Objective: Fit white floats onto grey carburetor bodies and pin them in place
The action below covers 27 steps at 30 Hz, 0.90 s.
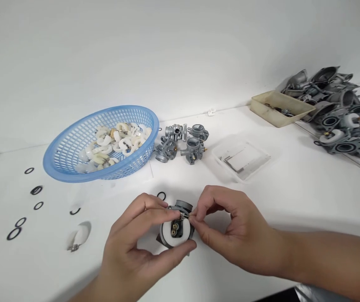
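Observation:
A grey metal carburetor (184, 204) lies on the white table with its open bowl side up. Inside it a white U-shaped float (176, 241) surrounds two brass jets (174, 229). My left hand (142, 239) grips the carburetor, thumb along the near edge and index fingertip on the metal float hinge (182, 216). From the right, my right hand (226, 218) pinches thumb and index finger together at that hinge. Whatever is between those fingertips is too small and covered to make out. A black O-ring (161, 196) lies just behind the carburetor.
A blue basket (54, 167) holds many white floats. Several carburetors (194, 149) stand beside it. A clear tray (255, 167) contains thin metal pins. At right are a yellowish bin (274, 115) and a carburetor heap (340, 109). Black O-rings (14, 233) and a loose float (81, 235) lie left.

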Available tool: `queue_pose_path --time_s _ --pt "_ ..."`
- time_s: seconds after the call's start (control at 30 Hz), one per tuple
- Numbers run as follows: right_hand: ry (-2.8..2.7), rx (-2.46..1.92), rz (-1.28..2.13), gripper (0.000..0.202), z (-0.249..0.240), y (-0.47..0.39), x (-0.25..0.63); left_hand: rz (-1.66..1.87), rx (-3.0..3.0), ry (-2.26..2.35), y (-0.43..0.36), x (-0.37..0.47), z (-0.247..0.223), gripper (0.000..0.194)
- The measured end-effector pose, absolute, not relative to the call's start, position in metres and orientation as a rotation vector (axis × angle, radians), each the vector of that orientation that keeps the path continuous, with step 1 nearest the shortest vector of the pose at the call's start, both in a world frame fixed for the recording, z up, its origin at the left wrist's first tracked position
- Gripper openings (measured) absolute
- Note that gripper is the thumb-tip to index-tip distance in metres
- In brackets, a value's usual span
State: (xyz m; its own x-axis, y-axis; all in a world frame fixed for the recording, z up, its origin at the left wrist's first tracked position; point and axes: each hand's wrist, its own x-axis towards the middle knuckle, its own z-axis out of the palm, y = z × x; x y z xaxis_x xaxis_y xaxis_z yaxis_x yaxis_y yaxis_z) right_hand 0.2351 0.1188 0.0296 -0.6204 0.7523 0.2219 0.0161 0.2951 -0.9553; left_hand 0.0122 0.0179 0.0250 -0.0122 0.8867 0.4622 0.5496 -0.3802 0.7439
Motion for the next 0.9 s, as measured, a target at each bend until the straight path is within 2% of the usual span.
queue_pose_path --time_s 0.2,0.73,0.9 --pt "-1.857 -0.684 1.406 0.016 0.028 0.118 0.234 1.273 1.806 1.579 0.014 0.015 0.022 0.043" --pt "-1.903 -0.696 1.357 0.018 0.028 0.117 0.239 1.312 2.094 1.493 0.020 0.012 0.035 0.027" --pt "-1.906 -0.702 1.378 0.017 0.029 0.117 0.239 1.315 2.061 1.526 0.018 0.011 0.031 0.029"
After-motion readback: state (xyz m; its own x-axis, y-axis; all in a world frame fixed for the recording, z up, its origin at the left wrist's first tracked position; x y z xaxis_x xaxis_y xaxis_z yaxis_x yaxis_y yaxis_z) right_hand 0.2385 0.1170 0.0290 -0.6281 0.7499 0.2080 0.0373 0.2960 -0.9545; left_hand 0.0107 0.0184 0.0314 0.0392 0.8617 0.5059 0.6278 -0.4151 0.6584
